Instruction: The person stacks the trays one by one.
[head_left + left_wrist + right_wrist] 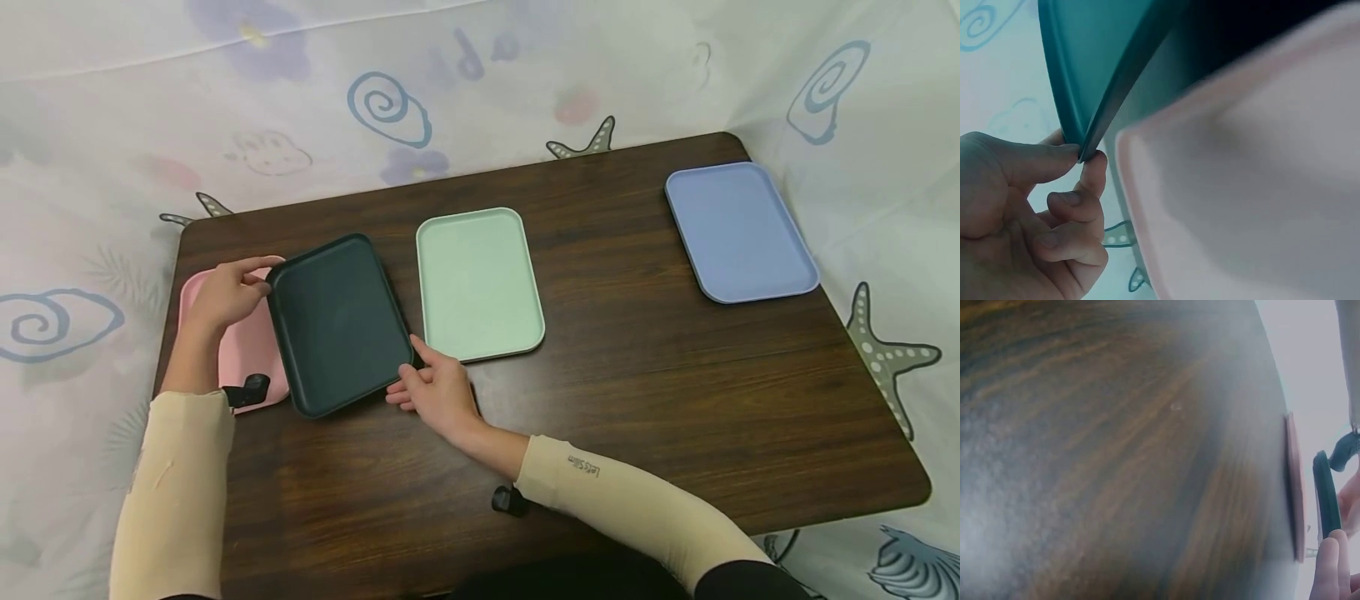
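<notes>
A dark green rectangular tray (337, 325) is held up by both hands, overlapping the pink tray (251, 350) in the head view. My left hand (228, 296) pinches its upper left corner between thumb and fingers, as the left wrist view shows at the green corner (1079, 134). At the lower right corner, my right hand (442, 396) grips the tray, with some fingers below its edge. In the right wrist view, the green tray (1327, 494) stands apart from the pink tray (1296, 487). The left forearm and hand hide part of the pink tray.
A light green tray (480, 283) lies right of the dark one, close to the right hand. Farther right, a blue tray (742, 233) lies near the edge of the brown wooden table (615, 367). A patterned white curtain (480, 83) hangs behind and beside the table.
</notes>
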The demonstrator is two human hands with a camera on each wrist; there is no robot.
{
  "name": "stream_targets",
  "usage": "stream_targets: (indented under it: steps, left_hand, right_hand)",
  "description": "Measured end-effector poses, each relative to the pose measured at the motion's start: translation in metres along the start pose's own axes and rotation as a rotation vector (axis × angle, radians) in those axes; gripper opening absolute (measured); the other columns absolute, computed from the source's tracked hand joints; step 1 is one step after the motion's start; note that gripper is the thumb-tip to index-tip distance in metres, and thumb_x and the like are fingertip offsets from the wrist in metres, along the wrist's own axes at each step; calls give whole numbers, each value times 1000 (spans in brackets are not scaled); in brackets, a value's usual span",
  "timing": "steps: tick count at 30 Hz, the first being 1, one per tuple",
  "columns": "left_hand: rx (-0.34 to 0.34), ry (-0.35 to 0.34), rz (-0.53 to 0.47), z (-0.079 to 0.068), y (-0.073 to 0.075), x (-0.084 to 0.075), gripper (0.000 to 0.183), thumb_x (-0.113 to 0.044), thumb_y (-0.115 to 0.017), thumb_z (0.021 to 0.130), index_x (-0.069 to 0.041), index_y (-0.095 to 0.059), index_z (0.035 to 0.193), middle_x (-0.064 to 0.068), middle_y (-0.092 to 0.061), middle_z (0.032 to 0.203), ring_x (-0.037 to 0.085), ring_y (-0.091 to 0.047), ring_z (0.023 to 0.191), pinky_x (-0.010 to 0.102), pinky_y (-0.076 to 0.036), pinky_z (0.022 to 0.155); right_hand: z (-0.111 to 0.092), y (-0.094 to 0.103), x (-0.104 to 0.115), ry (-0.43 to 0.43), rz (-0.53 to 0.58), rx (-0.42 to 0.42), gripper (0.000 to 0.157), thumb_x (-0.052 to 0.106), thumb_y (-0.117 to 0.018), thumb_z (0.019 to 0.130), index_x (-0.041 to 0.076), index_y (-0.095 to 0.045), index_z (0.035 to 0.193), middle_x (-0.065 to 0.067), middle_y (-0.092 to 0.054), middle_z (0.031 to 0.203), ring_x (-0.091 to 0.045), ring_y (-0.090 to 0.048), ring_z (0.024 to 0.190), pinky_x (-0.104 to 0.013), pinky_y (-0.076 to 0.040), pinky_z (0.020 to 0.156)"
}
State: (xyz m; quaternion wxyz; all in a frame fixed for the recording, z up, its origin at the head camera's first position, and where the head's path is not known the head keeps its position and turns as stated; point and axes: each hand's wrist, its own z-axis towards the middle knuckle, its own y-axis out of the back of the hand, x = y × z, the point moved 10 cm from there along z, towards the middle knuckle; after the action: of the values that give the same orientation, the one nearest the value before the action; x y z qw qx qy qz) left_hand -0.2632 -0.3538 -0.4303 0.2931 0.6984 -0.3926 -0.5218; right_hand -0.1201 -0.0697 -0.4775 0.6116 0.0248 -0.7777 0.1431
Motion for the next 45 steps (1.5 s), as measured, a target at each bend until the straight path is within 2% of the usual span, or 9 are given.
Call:
stream_targets:
  steps: [4,9,16,22,27,30,37,45]
  left_hand:
    - [8,-17,-33,-2,2,-9,45,-10,-42,101,-9,-45,147,34,-53,124,38,-49,93,40,-37,66]
    - [9,-28,-29,-5,3,-23,46,-13,-41,102,-12,-43,149,32,-52,124,37,-48,91,39,-37,63]
    - [27,-70,-51,-7,-4,-50,46,-11,-42,102,-13,-43,148,29,-51,120,36,-48,92,40,-38,66]
    - [13,-143,-53,-7,-8,-81,46,-9,-47,101,-13,-46,147,22,-54,103,28,-47,75,37,-37,60]
    - [30,-176,-106,-6,-18,-105,46,-8,-49,101,-13,-46,147,20,-57,101,24,-44,68,35,-36,58]
    - [10,-192,-131,-3,-23,-117,45,-9,-50,101,-13,-48,145,19,-58,105,24,-46,71,35,-37,59]
    - [-98,-218,-160,13,-38,-135,38,-8,-53,99,-11,-57,137,16,-59,100,23,-51,72,33,-40,59]
    - [-126,-217,-242,31,-57,-148,39,-8,-54,98,-12,-58,137,13,-59,104,14,-47,62,26,-37,52]
  right_hand:
    - [0,8,5,-3,19,-10,54,6,-56,99,9,-38,150,-22,-72,84,-29,-73,75,-34,-57,65]
    - [-1,19,7,-29,15,-19,55,2,-54,99,5,-35,151,-26,-70,87,-39,-71,80,-37,-57,66]
    - [-7,40,11,-39,37,-34,57,8,-58,99,10,-36,151,-21,-72,85,-33,-72,78,-35,-57,66]
    - [-15,65,14,-29,55,-64,57,5,-57,97,5,-37,150,-22,-72,85,-31,-73,76,-36,-57,65]
    - [-21,89,14,-20,72,-115,57,2,-57,96,3,-38,149,-26,-71,85,-29,-73,73,-35,-57,63]
    - [-24,102,14,-16,84,-154,56,0,-57,95,4,-40,148,-27,-70,84,-29,-73,71,-35,-57,61]
    - [-27,125,11,-7,107,-218,57,0,-57,95,5,-40,149,-28,-70,82,-25,-72,68,-34,-57,60]
    - [-29,143,15,30,121,-268,56,-1,-57,95,5,-41,148,-29,-69,82,-25,-72,67,-33,-57,60]
